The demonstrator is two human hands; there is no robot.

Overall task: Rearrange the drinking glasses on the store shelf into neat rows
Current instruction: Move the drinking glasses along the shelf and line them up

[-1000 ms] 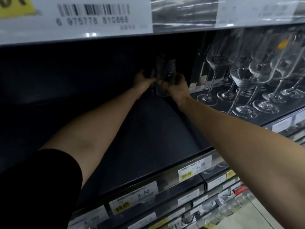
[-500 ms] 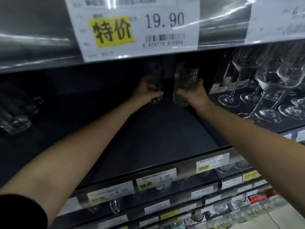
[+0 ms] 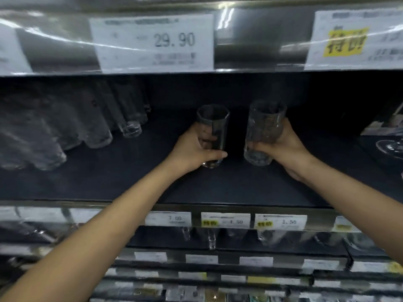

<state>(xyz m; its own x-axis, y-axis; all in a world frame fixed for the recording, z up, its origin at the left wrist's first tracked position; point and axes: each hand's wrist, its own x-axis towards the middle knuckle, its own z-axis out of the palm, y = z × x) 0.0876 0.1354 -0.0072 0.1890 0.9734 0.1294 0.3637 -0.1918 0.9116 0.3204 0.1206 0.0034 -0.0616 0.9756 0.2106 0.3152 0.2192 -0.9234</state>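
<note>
Head view: my two bare hands reach into a dark store shelf (image 3: 218,188), each holding one clear drinking glass upright. My left hand (image 3: 194,149) grips the left glass (image 3: 212,125) low down, its fingers (image 3: 214,154) clamped round the base with the thumb across the front. My right hand (image 3: 283,144) grips the right glass (image 3: 263,125), which looks mottled, with fingers curled round its lower half. The two glasses stand side by side near the middle of the shelf, a dark gap between them. I cannot tell whether their bases touch the shelf. Well apart to the left, a blurred group of tall glasses (image 3: 98,127) fills the same shelf. The foot of a stemmed glass (image 3: 390,147) shows at far right. A price tag (image 3: 152,42) reading 29.90 hangs above, and smaller price labels (image 3: 225,220) line the shelf's front edge.
</note>
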